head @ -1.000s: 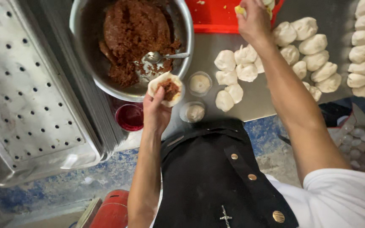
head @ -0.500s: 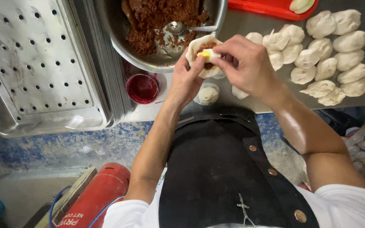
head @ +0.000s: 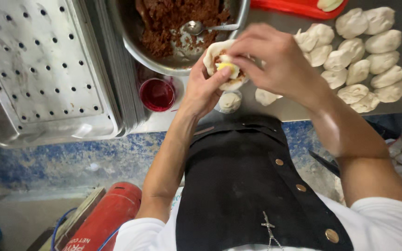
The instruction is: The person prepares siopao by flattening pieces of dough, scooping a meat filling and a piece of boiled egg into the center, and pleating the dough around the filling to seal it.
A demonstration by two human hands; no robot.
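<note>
Cupped in my left hand [head: 205, 86] is a dough round [head: 219, 62] with brown filling and a yellow piece, just above the counter's edge; my right hand [head: 275, 60] pinches its rim, fingers closed on it. Left of me lies a perforated steel tray [head: 38, 69]. Ahead, a steel bowl [head: 164, 60], cut off at the top, holds brown filling and a spoon [head: 196, 28]. Dough pieces [head: 364, 56] crowd the counter to my right. A red cup [head: 157, 94] stands beside the bowl.

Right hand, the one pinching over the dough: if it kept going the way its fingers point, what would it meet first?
Probably the filled round dough wrapper in the left hand, which the right hand already touches.
</note>
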